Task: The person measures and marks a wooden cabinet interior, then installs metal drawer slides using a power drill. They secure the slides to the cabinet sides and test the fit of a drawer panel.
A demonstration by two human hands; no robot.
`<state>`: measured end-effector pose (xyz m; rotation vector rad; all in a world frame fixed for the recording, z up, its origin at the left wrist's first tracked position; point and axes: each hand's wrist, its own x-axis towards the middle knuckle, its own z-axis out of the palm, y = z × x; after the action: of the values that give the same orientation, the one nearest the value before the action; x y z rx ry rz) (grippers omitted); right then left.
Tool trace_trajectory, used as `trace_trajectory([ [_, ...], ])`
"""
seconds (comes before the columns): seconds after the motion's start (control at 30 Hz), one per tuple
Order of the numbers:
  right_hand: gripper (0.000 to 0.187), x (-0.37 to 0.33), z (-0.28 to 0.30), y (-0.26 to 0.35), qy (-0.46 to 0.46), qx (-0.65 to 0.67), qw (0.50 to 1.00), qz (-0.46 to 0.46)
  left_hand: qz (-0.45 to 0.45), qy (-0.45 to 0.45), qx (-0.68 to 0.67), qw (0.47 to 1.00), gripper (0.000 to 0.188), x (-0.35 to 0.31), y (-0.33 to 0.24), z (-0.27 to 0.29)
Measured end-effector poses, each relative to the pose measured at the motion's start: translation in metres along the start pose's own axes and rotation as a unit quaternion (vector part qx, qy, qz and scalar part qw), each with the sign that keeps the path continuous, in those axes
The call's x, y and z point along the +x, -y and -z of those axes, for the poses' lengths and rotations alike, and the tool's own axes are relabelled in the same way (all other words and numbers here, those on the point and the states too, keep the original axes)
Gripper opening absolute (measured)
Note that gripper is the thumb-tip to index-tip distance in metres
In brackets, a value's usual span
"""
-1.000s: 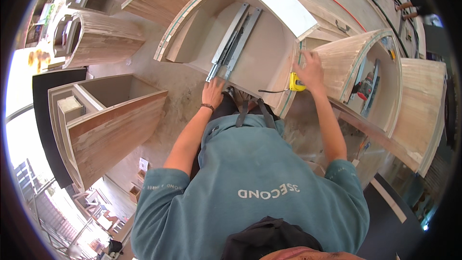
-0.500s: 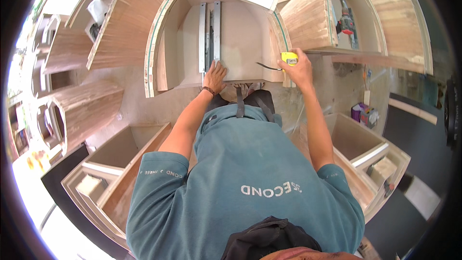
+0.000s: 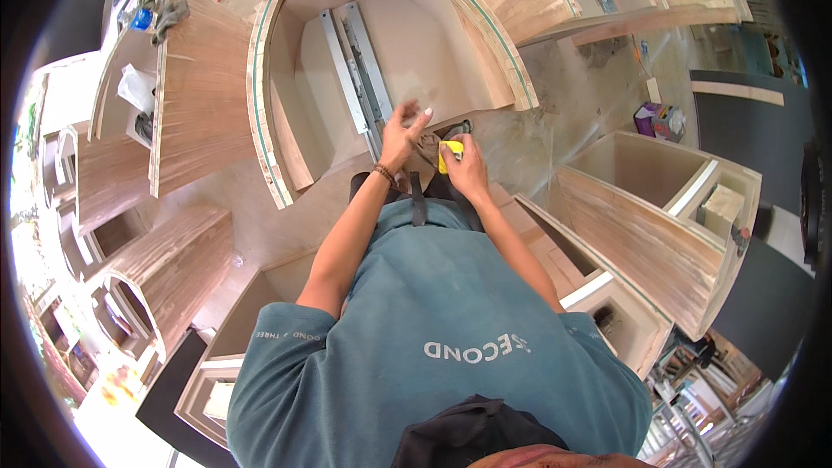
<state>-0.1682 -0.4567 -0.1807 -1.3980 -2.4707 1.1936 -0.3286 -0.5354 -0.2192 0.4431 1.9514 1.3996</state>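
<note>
Head view: right hand [image 3: 465,175] wraps a yellow tape measure [image 3: 450,156], fingers curled round it, low in front of the open cabinet [image 3: 407,43]. Left hand [image 3: 400,132], fingers loosely spread, hovers beside the drawer slides [image 3: 357,65], holding nothing.

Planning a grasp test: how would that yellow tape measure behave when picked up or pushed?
The tape measure in the right hand looks like a compact, stiff case, probably dense for its size. It fits one hand, so likely easy to grip; its blocky shape should slide, not roll.
</note>
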Motion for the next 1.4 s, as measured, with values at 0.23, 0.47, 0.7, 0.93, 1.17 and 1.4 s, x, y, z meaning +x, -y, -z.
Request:
trace_trajectory([
  [0.23, 0.035, -0.002, 0.011, -0.013, -0.006, -0.002, 1.000, 0.003, 0.172, 0.196, -0.062, 0.963, 0.066, 0.003, -0.022, 0.017],
  [0.47, 0.041, 0.029, -0.008, -0.026, 0.086, 0.089, 0.992, -0.032, 0.218, 0.175, -0.070, 0.958, 0.077, -0.026, 0.029, -0.056],
  [0.7, 0.044, 0.044, 0.025, -0.040, 0.384, 0.339, 0.821, -0.252, 0.164, 0.260, 0.162, 0.938, 0.086, -0.027, 0.009, -0.038],
  [0.93, 0.026, 0.095, -0.025, -0.136, 0.153, 0.546, 0.749, -0.342, 0.153, 0.252, 0.402, 0.867, 0.065, -0.014, 0.051, -0.005],
  [1.17, 0.018, 0.132, -0.059, -0.143, 0.040, 0.583, 0.726, -0.364, 0.136, 0.057, 0.473, 0.869, 0.048, -0.021, 0.046, 0.004],
  [1.4, 0.018, 0.141, -0.055, -0.124, 0.005, 0.535, 0.760, -0.368, 0.123, 0.032, 0.544, 0.829, 0.041, -0.004, 0.055, -0.022],
])
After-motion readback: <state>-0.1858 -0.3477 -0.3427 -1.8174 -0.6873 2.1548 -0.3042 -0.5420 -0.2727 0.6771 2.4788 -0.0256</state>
